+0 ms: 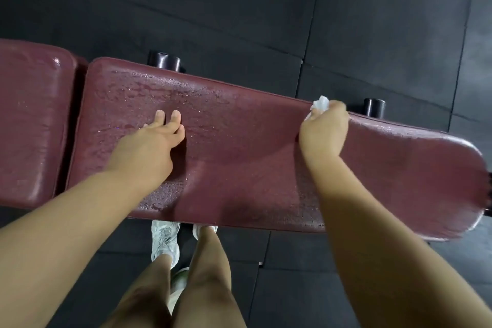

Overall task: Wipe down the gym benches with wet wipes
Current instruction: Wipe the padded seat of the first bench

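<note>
White wet wipe [320, 104] in right hand [323, 132] grip, on bench [239, 141] far edge

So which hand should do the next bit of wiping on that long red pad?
The right hand: it already grips the wet wipe at the long pad's far edge. The left hand only rests on it.

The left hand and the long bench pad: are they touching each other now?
Touching. In the head view the left hand rests on the long bench pad, its straight fingertips lying on the wet surface with no gap visible.
</note>
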`<state>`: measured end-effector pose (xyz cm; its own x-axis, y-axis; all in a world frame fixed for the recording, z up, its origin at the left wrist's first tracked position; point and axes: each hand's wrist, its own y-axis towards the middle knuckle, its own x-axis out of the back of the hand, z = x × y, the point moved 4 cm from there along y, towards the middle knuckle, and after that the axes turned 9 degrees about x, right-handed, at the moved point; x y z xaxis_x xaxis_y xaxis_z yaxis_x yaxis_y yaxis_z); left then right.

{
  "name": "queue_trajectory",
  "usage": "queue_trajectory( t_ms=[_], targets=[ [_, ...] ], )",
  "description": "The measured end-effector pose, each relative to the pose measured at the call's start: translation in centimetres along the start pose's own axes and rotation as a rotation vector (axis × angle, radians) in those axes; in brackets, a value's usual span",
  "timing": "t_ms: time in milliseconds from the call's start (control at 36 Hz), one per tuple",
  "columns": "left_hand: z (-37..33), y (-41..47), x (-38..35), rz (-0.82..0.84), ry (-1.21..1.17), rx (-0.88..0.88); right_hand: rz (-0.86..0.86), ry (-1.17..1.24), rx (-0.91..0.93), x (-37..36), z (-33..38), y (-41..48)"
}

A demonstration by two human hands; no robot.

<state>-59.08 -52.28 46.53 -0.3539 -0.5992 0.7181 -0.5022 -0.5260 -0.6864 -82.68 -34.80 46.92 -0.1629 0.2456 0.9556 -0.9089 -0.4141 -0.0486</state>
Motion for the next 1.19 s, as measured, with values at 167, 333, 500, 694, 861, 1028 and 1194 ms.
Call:
queue_trajectory(
  t_ms=[167,333,500,694,861,1028,1194],
  targets=[
    [-0.1,0.0,0.2,-0.022,-0.041,-0.007,0.200,0.106,0.532,-4.8,9.4,-5.5],
    [0.3,0.2,0.1,-0.008,-0.044,-0.020,0.286,0.070,0.633,-2.8,6.2,-3.8],
    [0.5,0.4,-0.3,0.001,-0.062,0.036,0.023,0.116,0.144,-0.3,1.1,-0.8],
    [0.1,0.0,0.6,0.030,-0.052,0.037,0.236,0.240,0.593,-5.2,11.1,-5.3],
    [0.6,0.2,0.0,0.008,-0.097,-0.025,0.260,0.077,0.542,-3.0,7.1,-1.8],
    [1.0,0.4,0.5,0.010,-0.167,-0.043,0.111,0.047,0.137,-1.4,3.7,0.0],
    [3.5,0.5,2.6,-0.098,-0.240,-0.144,0.184,0.161,0.285,-5.3,13.6,-4.2]
  ],
)
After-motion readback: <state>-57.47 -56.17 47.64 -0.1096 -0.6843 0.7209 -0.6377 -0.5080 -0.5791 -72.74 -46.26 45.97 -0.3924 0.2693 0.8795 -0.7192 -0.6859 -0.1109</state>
